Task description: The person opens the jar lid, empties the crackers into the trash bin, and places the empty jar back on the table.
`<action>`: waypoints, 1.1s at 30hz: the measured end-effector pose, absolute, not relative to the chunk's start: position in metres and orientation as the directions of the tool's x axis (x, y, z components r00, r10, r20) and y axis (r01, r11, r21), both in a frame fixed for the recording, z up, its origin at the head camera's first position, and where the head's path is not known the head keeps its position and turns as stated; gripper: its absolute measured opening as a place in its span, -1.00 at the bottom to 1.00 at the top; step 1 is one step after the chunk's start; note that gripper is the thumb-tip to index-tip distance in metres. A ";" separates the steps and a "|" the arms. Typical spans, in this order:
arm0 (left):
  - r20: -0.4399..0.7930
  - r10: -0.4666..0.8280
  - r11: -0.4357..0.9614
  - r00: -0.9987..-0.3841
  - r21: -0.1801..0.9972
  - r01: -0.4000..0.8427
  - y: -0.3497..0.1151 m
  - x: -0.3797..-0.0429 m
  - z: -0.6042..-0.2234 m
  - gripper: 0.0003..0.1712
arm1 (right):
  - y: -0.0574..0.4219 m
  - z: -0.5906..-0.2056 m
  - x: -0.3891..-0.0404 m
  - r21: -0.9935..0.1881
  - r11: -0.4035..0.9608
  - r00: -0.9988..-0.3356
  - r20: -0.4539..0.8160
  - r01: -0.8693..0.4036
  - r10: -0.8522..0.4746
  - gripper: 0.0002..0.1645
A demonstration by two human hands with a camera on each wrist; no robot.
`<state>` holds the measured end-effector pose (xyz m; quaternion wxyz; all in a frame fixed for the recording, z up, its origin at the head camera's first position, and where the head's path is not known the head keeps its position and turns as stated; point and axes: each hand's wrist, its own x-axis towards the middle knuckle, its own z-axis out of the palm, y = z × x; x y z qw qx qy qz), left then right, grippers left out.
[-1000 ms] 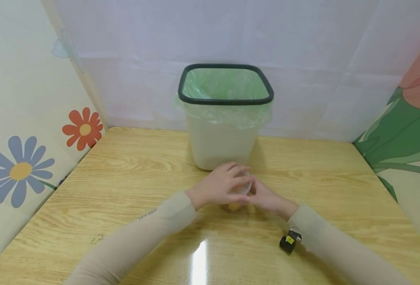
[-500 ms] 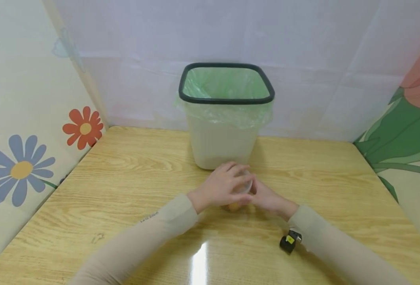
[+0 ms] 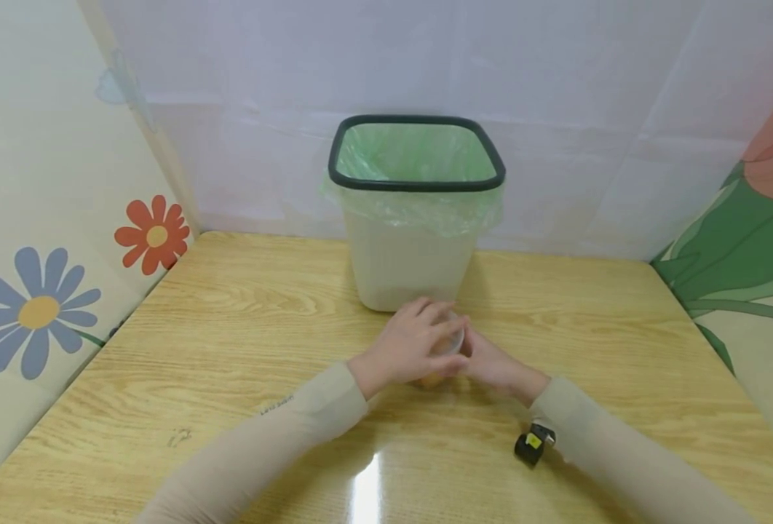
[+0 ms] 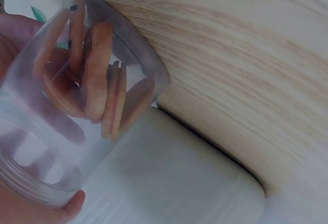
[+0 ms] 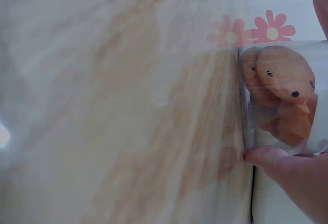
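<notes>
A clear jar [image 4: 77,149] with several round cookies [image 5: 284,75] in its lower part stands upright on the wooden table, just in front of the bin. Over its top lies my left hand [image 3: 407,348], the fingers curled round the clear ribbed lid [image 3: 453,342]. From the right side my right hand [image 3: 491,360] grips the jar's body; its thumb [image 5: 274,162] presses the jar wall in the right wrist view. Dark bits dot the cookies. In the head view both hands hide most of the jar, though orange shows below the left hand.
Close behind the jar stands a white bin [image 3: 413,269] with a black rim and a green liner. Behind it hangs a pale cloth [image 3: 589,131]. Flower-printed panels border the table [image 3: 242,306] left and right. A small black device [image 3: 532,444] sits at the right sleeve.
My left forearm and wrist have shifted slightly to the right, and the left hand has turned a little on the lid. The right hand and the jar have stayed in place.
</notes>
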<state>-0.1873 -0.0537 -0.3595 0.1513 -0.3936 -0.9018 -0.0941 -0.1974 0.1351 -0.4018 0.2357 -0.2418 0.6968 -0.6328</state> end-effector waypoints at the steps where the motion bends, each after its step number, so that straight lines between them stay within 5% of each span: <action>1: 0.351 0.678 0.675 -0.646 0.049 0.736 -0.053 -0.187 -0.359 -0.31 | 0.135 -0.402 -0.197 -0.996 0.078 -0.772 -0.019 -0.040 -0.635 0.14; 33: 0.405 0.574 0.782 -0.712 -0.014 0.623 -0.042 -0.176 -0.362 -0.31 | 0.138 -0.399 -0.198 -0.990 0.139 -0.744 -0.067 -0.035 -0.665 0.13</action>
